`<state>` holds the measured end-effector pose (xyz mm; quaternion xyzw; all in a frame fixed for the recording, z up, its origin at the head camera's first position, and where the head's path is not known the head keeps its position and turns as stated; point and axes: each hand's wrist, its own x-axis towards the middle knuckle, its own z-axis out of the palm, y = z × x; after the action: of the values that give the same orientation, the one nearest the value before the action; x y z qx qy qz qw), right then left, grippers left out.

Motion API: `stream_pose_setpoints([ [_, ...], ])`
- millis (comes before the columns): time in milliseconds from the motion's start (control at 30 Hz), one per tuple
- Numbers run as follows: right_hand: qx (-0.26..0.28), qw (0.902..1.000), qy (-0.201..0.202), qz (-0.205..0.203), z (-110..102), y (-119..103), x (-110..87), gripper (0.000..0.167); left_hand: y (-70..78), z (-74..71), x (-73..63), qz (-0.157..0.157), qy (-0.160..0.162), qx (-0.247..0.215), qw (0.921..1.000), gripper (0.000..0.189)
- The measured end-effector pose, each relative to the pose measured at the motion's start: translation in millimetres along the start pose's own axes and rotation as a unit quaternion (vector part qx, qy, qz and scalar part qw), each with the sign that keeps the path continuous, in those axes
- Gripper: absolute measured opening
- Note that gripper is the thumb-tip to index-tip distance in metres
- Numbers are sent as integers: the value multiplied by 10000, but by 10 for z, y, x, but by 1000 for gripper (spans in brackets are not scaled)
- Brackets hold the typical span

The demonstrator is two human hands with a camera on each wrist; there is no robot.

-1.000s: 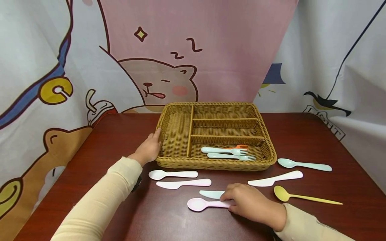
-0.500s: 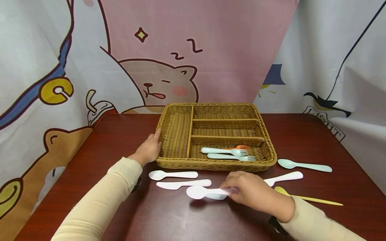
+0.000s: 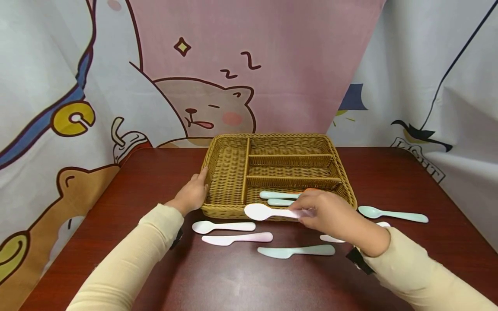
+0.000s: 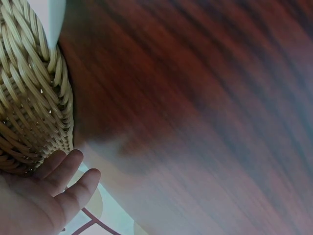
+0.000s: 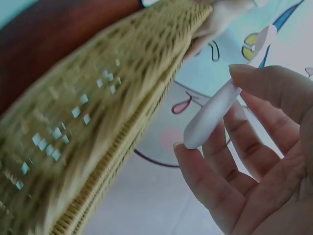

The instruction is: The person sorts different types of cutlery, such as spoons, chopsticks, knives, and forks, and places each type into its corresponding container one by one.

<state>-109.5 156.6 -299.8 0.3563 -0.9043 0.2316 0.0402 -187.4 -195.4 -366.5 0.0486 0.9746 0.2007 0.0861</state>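
My right hand pinches the handle of a pale pink spoon, held above the front rim of a wicker basket. In the right wrist view, thumb and fingertips grip the spoon's handle. My left hand touches the basket's left side, its fingers fairly straight in the left wrist view. Mint forks lie in the basket's front right compartment, partly covered by my right hand, as is an orange fork.
Before the basket lie a white spoon, a pink-handled knife and a mint knife. A mint spoon lies to the right. My right arm mostly covers a white knife. Printed cloth hangs behind the table.
My right hand has picked the pink spoon up off the table and carried it forward to the basket's front rim, uncovering the mint knife. My left hand has stayed put.
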Motion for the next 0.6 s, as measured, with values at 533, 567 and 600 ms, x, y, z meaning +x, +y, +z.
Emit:
stream_pose_setpoints([
  [533, -20, 9977, -207, 643, -286, 279, 374, 23, -10, 20, 10, -87, -19, -26, 10000, 60],
  [567, -14, 9973, -213, 700, -287, 300, 392, 23, -10, 22, 8, -105, -36, -38, 9999, 60],
  [600, -46, 9972, -197, 716, -285, 322, 411, 24, -7, 23, 5, -98, -39, -31, 9999, 60],
])
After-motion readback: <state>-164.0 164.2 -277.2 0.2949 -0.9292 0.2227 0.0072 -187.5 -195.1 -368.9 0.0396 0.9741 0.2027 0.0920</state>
